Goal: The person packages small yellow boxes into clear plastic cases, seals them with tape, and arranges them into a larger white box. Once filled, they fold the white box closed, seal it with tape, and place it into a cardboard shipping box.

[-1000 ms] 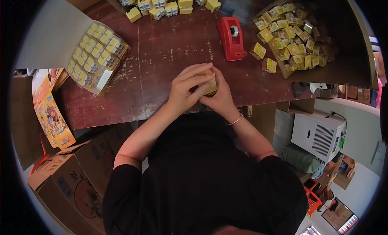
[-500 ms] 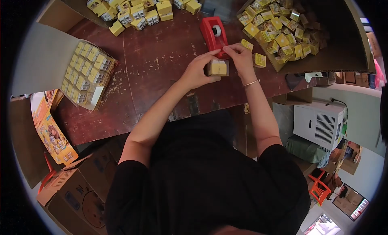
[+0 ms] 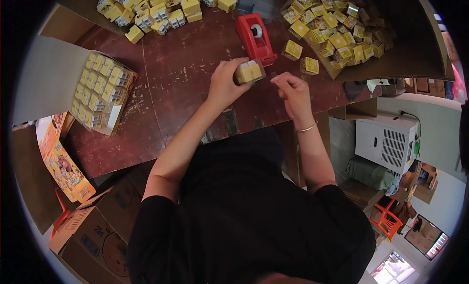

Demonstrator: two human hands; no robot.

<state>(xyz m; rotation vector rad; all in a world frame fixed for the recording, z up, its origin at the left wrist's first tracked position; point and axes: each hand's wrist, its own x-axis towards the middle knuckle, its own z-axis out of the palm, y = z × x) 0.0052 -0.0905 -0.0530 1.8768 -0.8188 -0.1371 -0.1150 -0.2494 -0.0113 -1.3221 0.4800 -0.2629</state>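
From my end, the left hand (image 3: 223, 86) is raised just over the counter (image 3: 181, 83), its fingers (image 3: 233, 65) wrapped round a small yellow box (image 3: 249, 71). The box is gripped from the left and tilted, with its pale face turned up towards the camera. It sits right in front of the near end of the red dispenser (image 3: 254, 35), close to it, though I can't tell if they touch.

The right hand (image 3: 291, 92) hovers just right of the box, apart from it. Its fingers (image 3: 283, 79) are curled in, thumb and forefinger tips drawn close together. I cannot tell whether they pinch anything.

Two loose boxes (image 3: 293, 49) lie on the counter between the dispenser and an open carton (image 3: 391, 59), which holds a heap of the same yellow boxes. A pile (image 3: 156, 10) of them lies at the far edge of the counter. At the left edge a tray (image 3: 100, 91) holds yellow boxes packed in neat rows.
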